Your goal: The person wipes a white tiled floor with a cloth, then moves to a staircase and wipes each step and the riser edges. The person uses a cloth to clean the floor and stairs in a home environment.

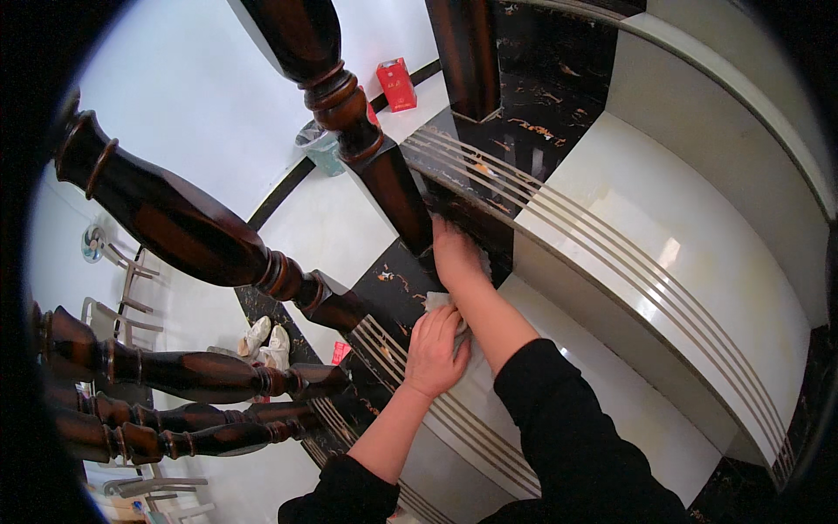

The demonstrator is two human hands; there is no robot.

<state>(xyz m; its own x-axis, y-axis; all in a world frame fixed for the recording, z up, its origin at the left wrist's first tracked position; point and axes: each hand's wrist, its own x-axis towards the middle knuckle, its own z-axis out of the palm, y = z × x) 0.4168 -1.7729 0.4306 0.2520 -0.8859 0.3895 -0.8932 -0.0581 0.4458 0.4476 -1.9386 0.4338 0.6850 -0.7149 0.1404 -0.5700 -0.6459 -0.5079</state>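
My left hand [434, 350] lies on the black and white stair tread [589, 386], its fingers over a pale cloth [438, 301] that shows at the fingertips and beside the thumb. My right hand [456, 252], slightly blurred, reaches past it to the base of a dark wooden baluster [412, 203], against the black riser. A bit of whitish material shows along its outer edge; its fingers are partly hidden, and what they grip cannot be told. Both forearms, in black sleeves, come close together, the right one farther up the step.
Turned wooden balusters [190, 223] line the left edge of the curved stairs. Higher steps [655, 223] with striped nosing rise at the right. Below, on the floor, are a waste bin [324, 150], a red box [397, 85], white shoes [276, 347], chairs [134, 288] and a fan [93, 243].
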